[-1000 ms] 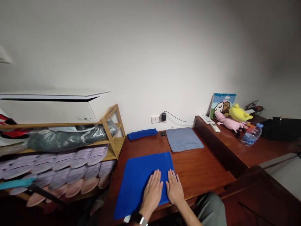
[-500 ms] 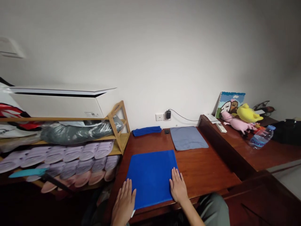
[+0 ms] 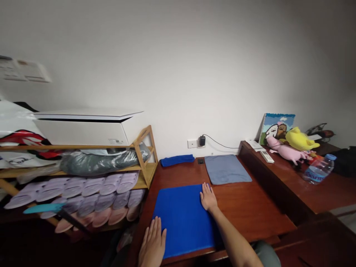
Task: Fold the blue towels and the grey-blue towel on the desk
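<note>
A blue cloth (image 3: 183, 218) is spread flat near the front of the brown wooden desk (image 3: 236, 204). My left hand (image 3: 153, 241) lies palm down at the cloth's left edge, fingers stretched out. Flat on the far right corner of the cloth rests my right hand (image 3: 208, 197), its fingers extended too. Behind it, a grey-blue cloth (image 3: 227, 170) lies flat by the wall. A folded blue cloth (image 3: 177, 160) sits at the desk's back left.
Left of the desk is a wooden rack (image 3: 151, 174) with several slippers (image 3: 107, 184) and a white box (image 3: 83, 129). On the raised right surface are plush toys (image 3: 300, 139), a remote (image 3: 267, 157) and a plastic bottle (image 3: 319, 170). A black charger (image 3: 203, 140) is plugged into the wall.
My right hand has slid away from me along the blue cloth's right edge to its far corner. My left hand stays at the left edge. The view has shifted slightly.
</note>
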`<action>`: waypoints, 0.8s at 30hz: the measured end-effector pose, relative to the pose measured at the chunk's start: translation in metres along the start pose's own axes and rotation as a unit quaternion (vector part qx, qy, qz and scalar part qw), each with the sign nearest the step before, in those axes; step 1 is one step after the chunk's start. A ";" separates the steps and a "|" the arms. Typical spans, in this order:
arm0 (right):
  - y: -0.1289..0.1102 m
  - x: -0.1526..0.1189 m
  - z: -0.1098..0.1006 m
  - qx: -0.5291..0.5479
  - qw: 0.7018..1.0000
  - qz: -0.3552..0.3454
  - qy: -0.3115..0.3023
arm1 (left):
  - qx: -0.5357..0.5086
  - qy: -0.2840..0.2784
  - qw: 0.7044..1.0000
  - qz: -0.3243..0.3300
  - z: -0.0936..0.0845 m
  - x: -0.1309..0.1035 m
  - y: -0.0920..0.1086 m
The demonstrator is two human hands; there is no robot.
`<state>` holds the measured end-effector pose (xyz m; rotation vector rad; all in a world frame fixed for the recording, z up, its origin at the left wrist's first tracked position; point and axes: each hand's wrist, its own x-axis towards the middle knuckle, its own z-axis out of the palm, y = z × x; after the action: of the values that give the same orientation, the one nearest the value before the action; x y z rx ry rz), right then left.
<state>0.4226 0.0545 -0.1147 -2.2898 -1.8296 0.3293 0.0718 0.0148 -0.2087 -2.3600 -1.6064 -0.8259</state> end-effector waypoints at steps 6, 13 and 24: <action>0.008 0.000 0.015 -0.003 1.000 -0.005 0.021 | -0.066 -0.076 0.990 0.096 0.021 0.101 0.114; 0.010 0.002 0.018 -0.004 1.000 -0.006 0.026 | -0.074 -0.159 0.978 0.117 0.057 0.159 0.133; 0.005 -0.003 0.001 -0.005 1.000 -0.003 0.002 | -0.016 -0.100 0.994 -0.039 0.059 0.125 -0.054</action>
<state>0.4263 0.0501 -0.1170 -2.2907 -1.8399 0.3146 0.0773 0.1626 -0.2003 -2.4848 -1.7851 -0.6493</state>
